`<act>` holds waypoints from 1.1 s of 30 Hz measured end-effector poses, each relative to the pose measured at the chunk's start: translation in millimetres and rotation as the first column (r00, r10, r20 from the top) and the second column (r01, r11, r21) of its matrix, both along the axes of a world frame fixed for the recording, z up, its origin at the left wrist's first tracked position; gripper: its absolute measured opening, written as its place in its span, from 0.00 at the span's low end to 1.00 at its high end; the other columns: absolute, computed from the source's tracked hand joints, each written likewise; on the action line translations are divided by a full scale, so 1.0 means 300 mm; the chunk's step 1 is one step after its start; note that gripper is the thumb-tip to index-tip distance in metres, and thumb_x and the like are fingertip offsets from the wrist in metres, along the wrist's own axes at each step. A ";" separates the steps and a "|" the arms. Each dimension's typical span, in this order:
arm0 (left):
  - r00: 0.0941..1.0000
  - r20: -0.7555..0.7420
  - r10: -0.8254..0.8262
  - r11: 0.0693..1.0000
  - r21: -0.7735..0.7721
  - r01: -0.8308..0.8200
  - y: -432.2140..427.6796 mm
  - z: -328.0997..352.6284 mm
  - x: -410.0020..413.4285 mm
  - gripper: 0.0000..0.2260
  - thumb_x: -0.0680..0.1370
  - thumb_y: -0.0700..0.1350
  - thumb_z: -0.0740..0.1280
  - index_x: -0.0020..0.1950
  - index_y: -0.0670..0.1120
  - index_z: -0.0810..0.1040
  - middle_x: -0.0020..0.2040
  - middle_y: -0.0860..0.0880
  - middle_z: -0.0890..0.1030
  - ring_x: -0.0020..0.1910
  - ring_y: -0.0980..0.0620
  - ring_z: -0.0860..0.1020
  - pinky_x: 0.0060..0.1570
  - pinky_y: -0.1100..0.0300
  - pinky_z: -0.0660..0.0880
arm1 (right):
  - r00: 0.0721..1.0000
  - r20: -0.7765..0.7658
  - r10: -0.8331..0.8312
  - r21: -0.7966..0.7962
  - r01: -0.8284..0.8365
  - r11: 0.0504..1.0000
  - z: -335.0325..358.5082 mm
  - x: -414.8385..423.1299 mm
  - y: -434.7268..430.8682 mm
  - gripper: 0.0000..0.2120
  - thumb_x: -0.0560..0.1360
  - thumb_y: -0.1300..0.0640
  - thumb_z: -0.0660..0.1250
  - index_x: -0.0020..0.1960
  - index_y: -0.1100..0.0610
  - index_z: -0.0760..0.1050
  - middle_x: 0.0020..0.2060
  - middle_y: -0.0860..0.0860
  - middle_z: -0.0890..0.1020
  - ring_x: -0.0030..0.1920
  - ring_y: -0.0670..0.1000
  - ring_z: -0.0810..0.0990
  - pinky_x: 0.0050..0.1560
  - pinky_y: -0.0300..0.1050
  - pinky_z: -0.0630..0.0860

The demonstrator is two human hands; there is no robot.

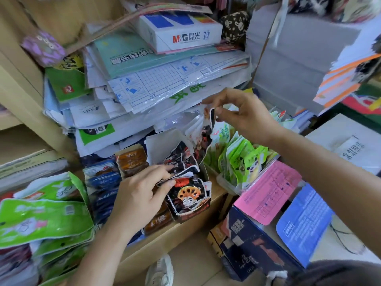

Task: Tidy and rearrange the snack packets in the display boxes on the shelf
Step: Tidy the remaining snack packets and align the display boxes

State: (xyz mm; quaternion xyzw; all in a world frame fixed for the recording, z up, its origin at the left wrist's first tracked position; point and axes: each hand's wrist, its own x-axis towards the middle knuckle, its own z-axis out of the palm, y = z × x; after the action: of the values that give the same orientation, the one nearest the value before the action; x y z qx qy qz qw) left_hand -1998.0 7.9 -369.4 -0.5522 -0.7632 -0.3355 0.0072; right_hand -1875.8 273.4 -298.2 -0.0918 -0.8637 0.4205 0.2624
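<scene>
Right hand [245, 116]: thumb and forefinger pinch the top edge of one black-and-red foil snack packet [203, 139], held above the box. Left hand [142, 195]: fingers and thumb grip the upright black foil packets [185, 190] standing in the torn black cardboard display box [191, 213] on the pale wooden shelf [216, 193]. Right of box: green panda-print pouches [243, 159] in a clear plastic tub [226, 185]. Left of box: orange-brown packets [132, 159].

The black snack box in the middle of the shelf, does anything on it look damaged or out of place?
Yes. The black box has a ragged, torn top edge and its white flap is ripped. The right hand pinches a packet held above it; the left hand grips more packets inside.
</scene>
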 end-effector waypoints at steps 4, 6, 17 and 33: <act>0.999 -0.027 -0.034 0.999 0.000 0.034 0.012 0.012 0.008 0.04 0.75 0.44 0.75 0.44 0.46 0.82 0.55 0.53 0.85 0.35 0.82 0.68 0.33 0.84 0.61 | 0.998 -0.011 -0.068 0.151 0.069 0.986 0.086 -0.040 -0.010 0.03 0.78 0.61 0.66 0.50 0.56 0.78 0.46 0.45 0.82 0.47 0.46 0.80 0.47 0.53 0.79; 0.999 -0.035 -0.034 0.999 0.003 0.034 0.012 0.006 -0.002 0.04 0.76 0.46 0.75 0.46 0.46 0.84 0.55 0.54 0.85 0.38 0.82 0.68 0.34 0.84 0.61 | 0.996 -0.032 -0.086 0.199 0.090 0.976 0.130 -0.053 -0.009 0.02 0.78 0.62 0.66 0.50 0.58 0.77 0.42 0.42 0.78 0.44 0.45 0.77 0.45 0.48 0.78; 0.999 -0.036 0.024 0.996 0.086 -0.020 0.009 -0.037 -0.016 0.11 0.77 0.52 0.70 0.55 0.49 0.86 0.56 0.54 0.85 0.52 0.55 0.84 0.47 0.54 0.83 | 0.992 0.128 -0.016 0.362 -0.032 0.932 0.103 -0.165 -0.118 0.01 0.78 0.61 0.68 0.48 0.56 0.78 0.40 0.43 0.80 0.42 0.37 0.77 0.41 0.31 0.70; 0.948 -0.002 0.319 0.938 0.141 -0.316 0.014 -0.031 -0.025 0.29 0.65 0.67 0.73 0.57 0.49 0.75 0.54 0.52 0.75 0.52 0.54 0.74 0.39 0.62 0.74 | 0.721 0.630 0.288 -0.093 -0.298 0.950 -0.013 -0.144 -0.196 0.20 0.72 0.46 0.76 0.62 0.51 0.81 0.57 0.43 0.83 0.59 0.41 0.80 0.65 0.41 0.73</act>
State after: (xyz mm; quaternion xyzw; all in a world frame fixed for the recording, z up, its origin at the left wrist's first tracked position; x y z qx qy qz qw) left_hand -2005.5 12.2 -378.7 -0.4240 -0.8169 -0.3755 0.1091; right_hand -1918.8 214.7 -302.1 -0.0890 -0.9076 0.3941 -0.1144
